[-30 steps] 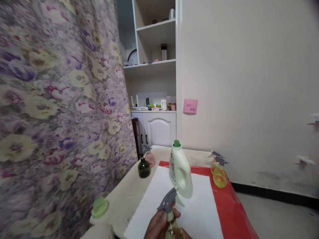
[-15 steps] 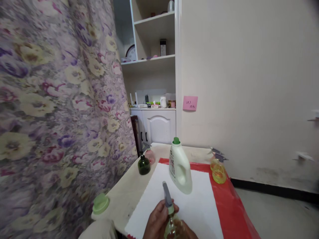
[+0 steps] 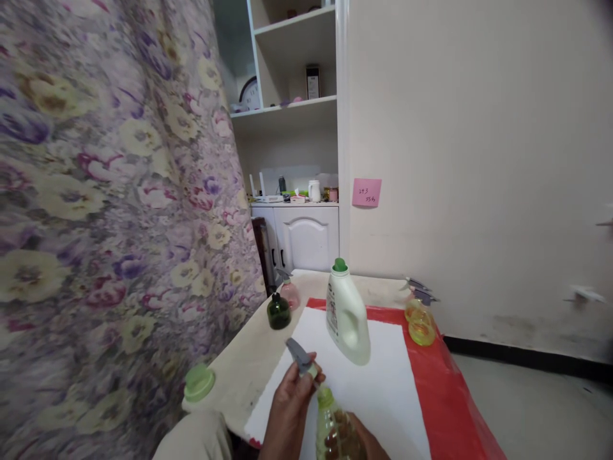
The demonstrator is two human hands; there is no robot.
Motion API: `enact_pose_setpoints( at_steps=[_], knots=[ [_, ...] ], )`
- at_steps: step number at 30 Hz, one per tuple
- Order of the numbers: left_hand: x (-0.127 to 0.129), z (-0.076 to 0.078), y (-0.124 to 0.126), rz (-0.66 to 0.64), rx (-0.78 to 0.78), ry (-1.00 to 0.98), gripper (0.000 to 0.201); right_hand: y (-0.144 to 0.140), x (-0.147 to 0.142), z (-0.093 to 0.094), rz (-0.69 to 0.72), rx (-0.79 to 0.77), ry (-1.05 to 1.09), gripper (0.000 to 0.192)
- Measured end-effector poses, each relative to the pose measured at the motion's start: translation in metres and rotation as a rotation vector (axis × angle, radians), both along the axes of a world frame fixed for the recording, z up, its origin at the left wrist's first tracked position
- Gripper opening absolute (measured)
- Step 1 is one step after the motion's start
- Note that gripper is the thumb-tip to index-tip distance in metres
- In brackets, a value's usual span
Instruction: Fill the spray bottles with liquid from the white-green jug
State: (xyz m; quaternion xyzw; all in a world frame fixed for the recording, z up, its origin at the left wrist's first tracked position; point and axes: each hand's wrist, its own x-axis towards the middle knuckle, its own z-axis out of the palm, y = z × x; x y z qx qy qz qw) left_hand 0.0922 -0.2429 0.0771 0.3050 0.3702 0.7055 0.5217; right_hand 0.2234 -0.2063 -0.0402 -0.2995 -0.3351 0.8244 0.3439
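Note:
Between the fingers of my left hand (image 3: 294, 393) is a grey spray head (image 3: 301, 355) with a pale green collar. It is tilted to the left and lifted off a clear yellow-green spray bottle (image 3: 330, 421). My right hand (image 3: 366, 441) wraps around that bottle from the right, mostly behind it, and the bottle's neck is uncovered. A large pale green detergent jug (image 3: 352, 326) with a handle stands upright just beyond my hands. Its mouth shows a darker green spout (image 3: 340, 264).
On the table's left are a dark green bottle (image 3: 278, 313), a pink spray bottle (image 3: 290, 294) and a light green cap (image 3: 199, 382). Yellow spray bottles (image 3: 422, 327) stand at the right on red plastic (image 3: 443, 396). White paper (image 3: 387, 383) lies under the jug. A floral curtain (image 3: 119, 223) hangs left.
The spray head has come off the bottle and moved left and up in my left hand. My right hand still holds the bottle. The view has shifted slightly.

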Motion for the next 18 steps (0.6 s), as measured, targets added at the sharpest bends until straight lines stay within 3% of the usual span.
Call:
enact_pose_setpoints(
  at_steps=[10,18],
  knots=[
    [-0.031,0.040,0.002,0.094,0.185,0.020,0.042,0.007,0.002,-0.003,-0.041,-0.096,-0.028,0.058],
    [-0.062,0.076,0.026,0.180,0.201,0.360,0.038,0.018,0.005,-0.014,-0.015,-0.125,0.008,0.052]
  ],
)
